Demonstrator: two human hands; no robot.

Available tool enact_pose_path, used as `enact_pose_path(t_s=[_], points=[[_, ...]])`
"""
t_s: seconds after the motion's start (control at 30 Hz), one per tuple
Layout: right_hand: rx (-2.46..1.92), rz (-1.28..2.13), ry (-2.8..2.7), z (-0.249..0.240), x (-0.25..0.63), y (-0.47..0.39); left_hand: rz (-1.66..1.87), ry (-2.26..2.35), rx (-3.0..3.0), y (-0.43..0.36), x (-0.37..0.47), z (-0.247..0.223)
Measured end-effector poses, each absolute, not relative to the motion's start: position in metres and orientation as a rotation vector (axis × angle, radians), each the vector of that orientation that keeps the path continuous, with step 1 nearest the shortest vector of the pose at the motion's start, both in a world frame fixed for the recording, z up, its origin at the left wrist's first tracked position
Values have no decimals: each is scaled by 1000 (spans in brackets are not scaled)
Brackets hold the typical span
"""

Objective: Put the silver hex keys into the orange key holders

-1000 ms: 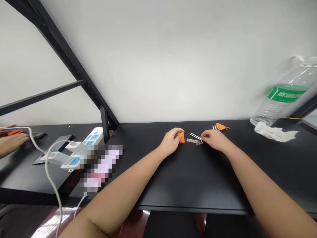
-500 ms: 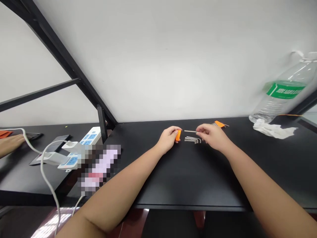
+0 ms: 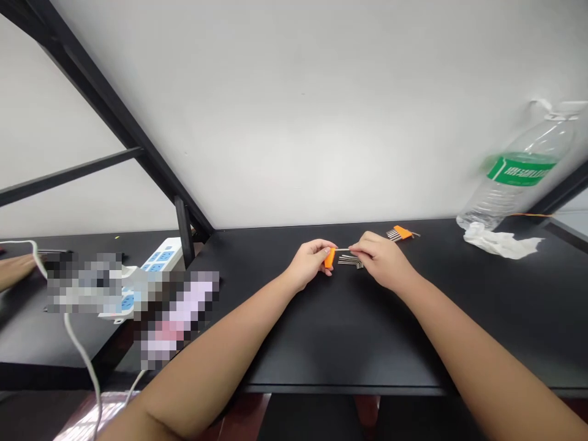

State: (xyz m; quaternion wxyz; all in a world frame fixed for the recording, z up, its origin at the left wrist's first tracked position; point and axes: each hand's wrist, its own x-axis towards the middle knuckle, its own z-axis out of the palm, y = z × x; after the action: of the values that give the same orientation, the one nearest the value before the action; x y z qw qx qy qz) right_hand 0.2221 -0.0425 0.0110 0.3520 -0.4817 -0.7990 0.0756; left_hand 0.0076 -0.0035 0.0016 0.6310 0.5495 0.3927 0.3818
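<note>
My left hand (image 3: 312, 263) is closed round a small orange hex key holder (image 3: 329, 258), which shows between thumb and fingers. Pinched in my right hand (image 3: 379, 258) is a thin metal hex key (image 3: 342, 249), level, its left end at the holder; whether it sits inside a hole I cannot tell. On the black table just below lie several loose L-shaped hex keys (image 3: 350, 260), partly covered by my right hand. Farther right rests a second orange holder (image 3: 403, 232) with several hex keys sticking out of it.
A clear plastic bottle with a green label (image 3: 521, 169) leans at the right, with crumpled white tissue (image 3: 503, 242) in front. On the left are a white power strip (image 3: 162, 257), a white cable (image 3: 82, 352), a black metal frame (image 3: 184, 229) and another person's hand (image 3: 18, 269).
My right hand has moved left, bringing the hex key up to the orange holder. My left hand still grips the holder. The view has shifted slightly.
</note>
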Motion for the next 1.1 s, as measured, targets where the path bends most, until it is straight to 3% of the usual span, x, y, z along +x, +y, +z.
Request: enact_pose_path(t_s=[0.43,0.93,1.1], points=[[-1062,311,-2009,9,209,-45,759,747,1261,-8,6,2],[-1943,329,-2083,-9,241,-21,897,686,1338,-10,12,-2],[-1789,565,-1940,0,248,-29,866,777,1485,-10,10,-4]])
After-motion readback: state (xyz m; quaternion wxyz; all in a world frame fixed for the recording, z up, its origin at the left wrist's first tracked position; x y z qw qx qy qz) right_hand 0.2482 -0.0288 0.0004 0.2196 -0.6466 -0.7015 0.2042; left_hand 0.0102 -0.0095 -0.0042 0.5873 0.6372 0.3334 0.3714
